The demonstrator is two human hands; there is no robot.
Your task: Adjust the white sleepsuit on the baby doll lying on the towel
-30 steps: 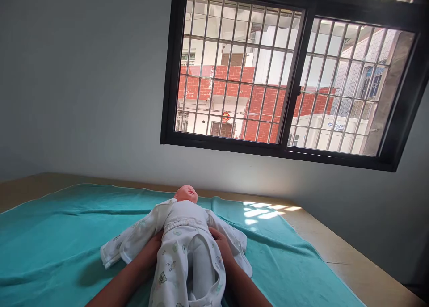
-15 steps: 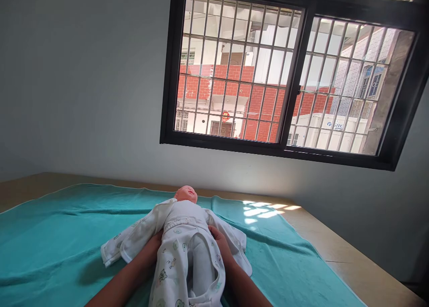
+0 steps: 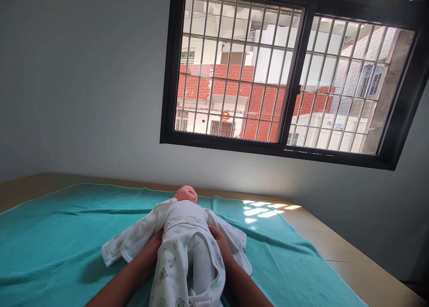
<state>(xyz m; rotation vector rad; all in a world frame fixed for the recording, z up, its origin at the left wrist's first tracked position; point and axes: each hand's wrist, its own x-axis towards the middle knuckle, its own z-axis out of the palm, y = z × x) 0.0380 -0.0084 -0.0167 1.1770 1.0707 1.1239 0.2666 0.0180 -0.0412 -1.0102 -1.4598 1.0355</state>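
A baby doll [image 3: 188,194] lies on its back with its head toward the wall. Its long-sleeved white top [image 3: 140,231] is spread out at both sides. Printed white baby trousers [image 3: 172,253] are pulled up to its waist, and an opening between the legs shows pale cloth beneath. My left hand [image 3: 156,245] is closed at the trousers' left side just under the waistband, its fingertips mostly hidden. On the opposite side my right hand [image 3: 217,237] grips the trousers near the waistband, with its fingers partly tucked behind the cloth.
A teal blanket [image 3: 50,235] with soft folds lies under the doll on a wooden surface [image 3: 348,258]. Behind it stand a grey wall [image 3: 83,88] and a black-framed window [image 3: 288,150] with metal bars. Sunlight patches fall at the back right.
Almost nothing differs. Both hands stay at the trousers' sides, and the left sleeve of the top has shifted very slightly.
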